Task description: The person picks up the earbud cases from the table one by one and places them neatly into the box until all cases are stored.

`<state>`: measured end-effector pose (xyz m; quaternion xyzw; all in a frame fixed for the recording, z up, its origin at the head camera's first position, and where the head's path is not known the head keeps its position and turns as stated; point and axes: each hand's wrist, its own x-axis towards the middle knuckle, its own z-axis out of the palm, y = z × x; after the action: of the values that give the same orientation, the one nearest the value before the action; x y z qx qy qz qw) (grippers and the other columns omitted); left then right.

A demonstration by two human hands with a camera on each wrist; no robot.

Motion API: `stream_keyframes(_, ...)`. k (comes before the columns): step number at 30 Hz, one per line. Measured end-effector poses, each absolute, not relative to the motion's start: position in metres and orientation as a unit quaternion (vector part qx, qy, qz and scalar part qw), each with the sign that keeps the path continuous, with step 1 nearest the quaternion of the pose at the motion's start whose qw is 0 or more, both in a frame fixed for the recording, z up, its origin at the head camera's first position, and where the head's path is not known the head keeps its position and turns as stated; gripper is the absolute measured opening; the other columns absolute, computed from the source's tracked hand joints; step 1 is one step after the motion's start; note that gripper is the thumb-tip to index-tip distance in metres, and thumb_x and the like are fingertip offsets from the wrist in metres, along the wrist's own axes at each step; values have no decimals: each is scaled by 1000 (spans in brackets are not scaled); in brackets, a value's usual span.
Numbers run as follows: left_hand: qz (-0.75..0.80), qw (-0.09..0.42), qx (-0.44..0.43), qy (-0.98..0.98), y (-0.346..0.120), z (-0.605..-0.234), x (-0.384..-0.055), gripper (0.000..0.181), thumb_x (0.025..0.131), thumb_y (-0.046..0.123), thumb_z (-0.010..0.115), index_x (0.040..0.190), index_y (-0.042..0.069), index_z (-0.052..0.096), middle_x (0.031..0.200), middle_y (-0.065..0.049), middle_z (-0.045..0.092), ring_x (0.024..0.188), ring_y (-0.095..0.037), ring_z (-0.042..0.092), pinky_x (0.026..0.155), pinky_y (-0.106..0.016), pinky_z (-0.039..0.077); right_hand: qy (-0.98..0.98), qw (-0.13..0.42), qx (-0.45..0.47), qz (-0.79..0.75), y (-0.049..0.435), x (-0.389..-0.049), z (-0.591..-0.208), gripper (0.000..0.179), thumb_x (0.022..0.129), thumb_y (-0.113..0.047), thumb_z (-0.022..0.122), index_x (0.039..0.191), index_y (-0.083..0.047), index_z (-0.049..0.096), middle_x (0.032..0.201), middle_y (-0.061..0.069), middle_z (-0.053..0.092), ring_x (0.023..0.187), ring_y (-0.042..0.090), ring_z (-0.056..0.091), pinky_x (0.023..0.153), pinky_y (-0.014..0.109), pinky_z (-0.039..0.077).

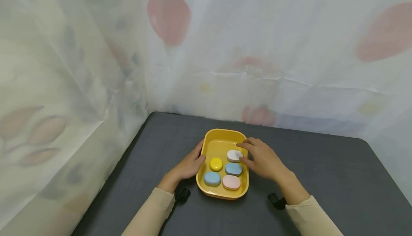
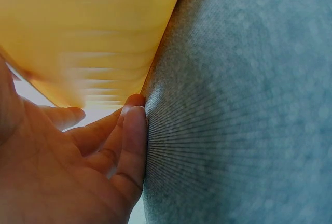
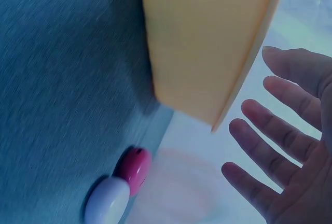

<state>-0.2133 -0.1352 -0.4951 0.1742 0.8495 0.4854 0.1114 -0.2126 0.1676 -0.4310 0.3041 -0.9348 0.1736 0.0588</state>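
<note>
A yellow tray (image 1: 222,196) with rounded corners sits on the dark table. In it lie a white oval piece (image 1: 234,156), a round yellow piece (image 1: 216,164), two blue oval pieces (image 1: 233,169) and a pink oval piece (image 1: 231,182), all smooth and soap-like. My left hand (image 1: 188,164) grips the tray's left side, thumb over the rim, fingers against the outer wall in the left wrist view. Over the right rim hovers my right hand (image 1: 264,160), its thumb near the white piece. The right wrist view shows its fingers (image 3: 267,154) spread, holding nothing.
On the table in the right wrist view lie a glossy pink piece (image 3: 135,169) and a white piece (image 3: 107,201), touching; the head view does not show them on the table. A patterned curtain (image 1: 273,43) hangs behind and to the left of the dark table (image 1: 322,168).
</note>
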Motion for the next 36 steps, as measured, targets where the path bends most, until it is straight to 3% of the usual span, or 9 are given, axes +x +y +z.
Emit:
stream_keyframes(16, 473, 113, 167, 858, -135, -493, -215, 65, 111, 19, 37, 169, 22, 7, 174, -4, 16, 159, -21, 21, 124, -50, 28, -947, 59, 236, 209, 212, -225, -446, 51, 93, -26, 79, 139, -10, 65, 127, 11, 66, 113, 31, 63, 97, 55, 53)
stream_keyframes(36, 478, 106, 175, 854, -136, -496, -216, 65, 111, 17, 37, 169, 20, 8, 174, -3, 17, 159, -19, 20, 126, -49, 25, -965, 11, 186, 185, 243, -238, -459, 58, 92, -29, 78, 140, 0, 62, 131, 25, 62, 118, 45, 61, 98, 63, 48)
